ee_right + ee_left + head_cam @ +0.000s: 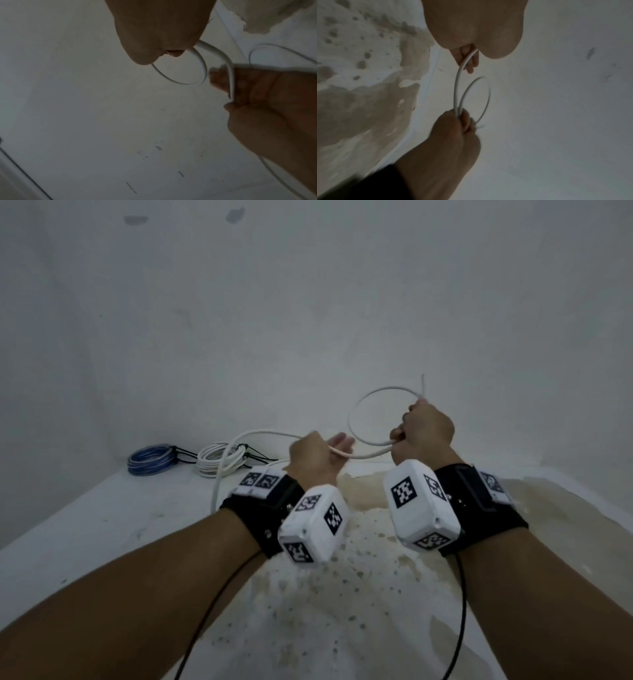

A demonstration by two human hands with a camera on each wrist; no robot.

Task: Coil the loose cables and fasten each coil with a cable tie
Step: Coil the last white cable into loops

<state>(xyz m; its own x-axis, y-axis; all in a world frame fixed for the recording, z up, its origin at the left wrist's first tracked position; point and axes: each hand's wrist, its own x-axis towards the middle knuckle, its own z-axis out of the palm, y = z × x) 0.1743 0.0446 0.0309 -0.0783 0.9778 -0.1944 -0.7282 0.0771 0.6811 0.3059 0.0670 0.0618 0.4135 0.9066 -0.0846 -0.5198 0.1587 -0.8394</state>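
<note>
A white cable point(349, 416) is held up in the air between both hands. My right hand point(424, 433) grips one round loop of it, and the cable's short end sticks up above the fist. In the left wrist view the right hand point(453, 129) clasps two strands of the cable point(456, 88) together. My left hand point(317, 455) is just left of the right, holding the running strand between thumb and fingers point(219, 79). From there the cable point(219, 484) drops to the table. The loop point(204, 67) hangs below my right hand point(163, 27).
A blue coil point(150, 462) and a white coil point(219, 462), each bound with black ties, lie at the table's far left by the wall. The white table point(102, 525) has a brownish stained patch point(376, 577) under my hands. Thin black wires hang from both wristbands.
</note>
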